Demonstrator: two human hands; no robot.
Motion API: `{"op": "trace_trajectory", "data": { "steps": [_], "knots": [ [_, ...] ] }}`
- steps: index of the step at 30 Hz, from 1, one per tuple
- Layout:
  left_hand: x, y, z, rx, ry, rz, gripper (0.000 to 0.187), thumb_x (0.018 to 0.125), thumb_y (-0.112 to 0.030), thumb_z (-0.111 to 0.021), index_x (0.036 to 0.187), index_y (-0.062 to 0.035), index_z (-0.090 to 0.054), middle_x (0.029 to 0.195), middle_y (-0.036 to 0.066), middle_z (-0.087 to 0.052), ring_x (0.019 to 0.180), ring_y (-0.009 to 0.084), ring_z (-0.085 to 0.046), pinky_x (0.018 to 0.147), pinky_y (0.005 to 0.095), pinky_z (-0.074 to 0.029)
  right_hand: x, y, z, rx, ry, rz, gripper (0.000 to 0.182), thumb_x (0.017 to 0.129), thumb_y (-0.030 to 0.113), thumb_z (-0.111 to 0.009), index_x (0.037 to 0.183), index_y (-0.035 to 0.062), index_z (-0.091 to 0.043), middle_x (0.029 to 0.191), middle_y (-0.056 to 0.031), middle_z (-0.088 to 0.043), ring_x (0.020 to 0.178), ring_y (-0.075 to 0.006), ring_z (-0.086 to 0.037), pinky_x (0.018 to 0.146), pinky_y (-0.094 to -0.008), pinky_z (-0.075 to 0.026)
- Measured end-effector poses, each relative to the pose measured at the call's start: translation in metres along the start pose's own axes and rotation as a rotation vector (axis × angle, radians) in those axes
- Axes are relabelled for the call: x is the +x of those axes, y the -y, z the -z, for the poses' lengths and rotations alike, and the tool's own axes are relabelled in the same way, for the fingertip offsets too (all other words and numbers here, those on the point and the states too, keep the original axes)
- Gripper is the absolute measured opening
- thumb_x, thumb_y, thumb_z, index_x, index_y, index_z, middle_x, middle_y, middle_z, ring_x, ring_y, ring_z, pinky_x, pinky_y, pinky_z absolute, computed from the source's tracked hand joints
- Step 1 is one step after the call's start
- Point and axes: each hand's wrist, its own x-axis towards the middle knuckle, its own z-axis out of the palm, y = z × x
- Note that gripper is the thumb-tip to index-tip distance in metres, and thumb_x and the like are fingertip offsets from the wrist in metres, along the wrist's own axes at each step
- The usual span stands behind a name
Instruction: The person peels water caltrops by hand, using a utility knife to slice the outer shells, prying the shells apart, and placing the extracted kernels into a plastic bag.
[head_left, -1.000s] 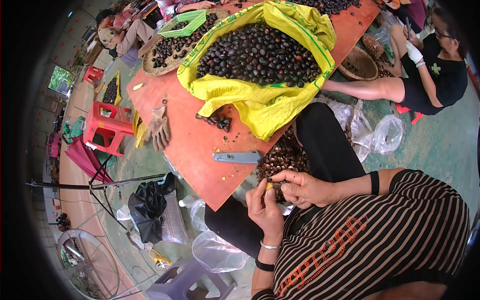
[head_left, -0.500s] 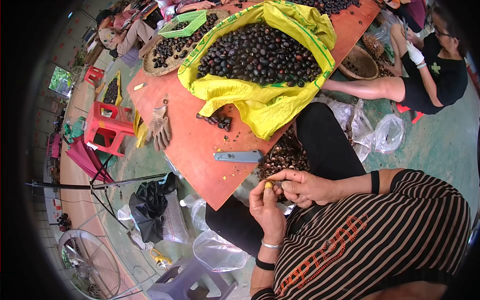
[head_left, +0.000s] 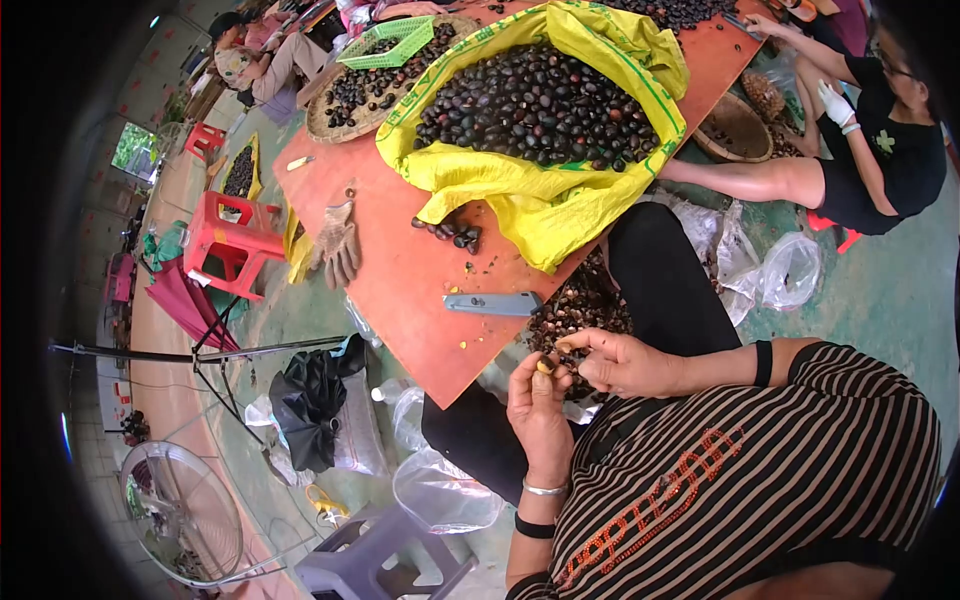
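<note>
My left hand (head_left: pixel 540 410) pinches a small nut (head_left: pixel 545 366) between thumb and fingertips; yellow flesh shows against a darker part. Just to its right, my right hand (head_left: pixel 628 364) has its thumb and forefinger closed together, a small gap from the nut. Whatever its fingertips hold is too small to make out. Brown shell pieces (head_left: pixel 580 315) lie in a heap beyond my hands, between my legs. On the corner of the orange-red table (head_left: pixel 400 350) rests a grey box cutter (head_left: pixel 492 303), with yellow crumbs around it.
A yellow sack (head_left: pixel 540 225) full of dark nuts (head_left: pixel 540 105) stands on the table beside a woven tray (head_left: pixel 345 122) and a green basket (head_left: pixel 390 42). A work glove (head_left: pixel 337 245) hangs over the edge. A co-worker (head_left: pixel 880 150) sits at right. Stools (head_left: pixel 235 240) and a fan (head_left: pixel 180 510) stand left.
My right hand has drawn slightly away from the nut in my left hand. The co-worker at right has stretched an arm towards the table. The whole view has shifted a little.
</note>
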Motion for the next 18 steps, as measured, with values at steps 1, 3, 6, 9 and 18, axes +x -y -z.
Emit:
{"op": "trace_trajectory", "data": {
  "steps": [1, 3, 6, 9, 18],
  "knots": [
    [0.000, 0.001, -0.002, 0.011, -0.017, 0.001, 0.023, 0.094, -0.009, -0.049, 0.115, 0.0007, -0.049, 0.105, 0.011, -0.058, 0.088, 0.0142, -0.059, 0.076, 0.0248, -0.050, -0.001, 0.004, -0.003, -0.086, 0.016, 0.016, 0.038, 0.094, 0.020, -0.048, 0.130, 0.0093, -0.040, 0.067, 0.0035, -0.045, 0.051, -0.0015, -0.037, 0.044, -0.0162, -0.032],
    [-0.003, -0.002, -0.007, 0.044, -0.016, -0.018, 0.021, 0.093, -0.007, -0.050, 0.112, 0.0002, -0.052, 0.098, 0.008, -0.060, 0.085, 0.0110, -0.058, 0.075, 0.0227, -0.049, 0.004, 0.003, -0.008, -0.119, 0.035, 0.038, 0.041, 0.093, 0.016, -0.047, 0.133, 0.0099, -0.037, 0.066, 0.0038, -0.046, 0.051, -0.0011, -0.038, 0.044, -0.0160, -0.032],
    [-0.004, -0.004, -0.010, 0.080, 0.008, -0.056, 0.016, 0.091, -0.005, -0.055, 0.105, -0.0002, -0.053, 0.092, 0.007, -0.061, 0.081, 0.0088, -0.057, 0.074, 0.0221, -0.048, 0.009, -0.004, 0.001, -0.104, 0.082, -0.003, 0.045, 0.093, 0.015, -0.046, 0.136, 0.0103, -0.033, 0.065, 0.0034, -0.046, 0.050, -0.0015, -0.037, 0.044, -0.0165, -0.032],
    [-0.003, -0.001, -0.008, 0.083, 0.002, -0.053, 0.015, 0.089, -0.006, -0.057, 0.102, -0.0012, -0.053, 0.089, 0.006, -0.061, 0.077, 0.0083, -0.057, 0.072, 0.0217, -0.048, 0.006, -0.001, 0.002, -0.073, 0.124, -0.011, 0.048, 0.094, 0.015, -0.045, 0.139, 0.0104, -0.030, 0.065, 0.0024, -0.046, 0.049, -0.0020, -0.037, 0.043, -0.0165, -0.031],
    [0.005, 0.002, 0.002, 0.074, 0.042, -0.005, 0.019, 0.086, -0.008, -0.062, 0.103, -0.0054, -0.052, 0.085, 0.000, -0.057, 0.071, 0.0062, -0.053, 0.065, 0.0195, -0.046, 0.003, 0.017, -0.003, 0.077, 0.109, -0.214, 0.044, 0.094, 0.015, -0.043, 0.138, 0.0154, -0.032, 0.064, 0.0017, -0.043, 0.044, -0.0028, -0.031, 0.041, -0.0175, -0.028]
  ]
}}
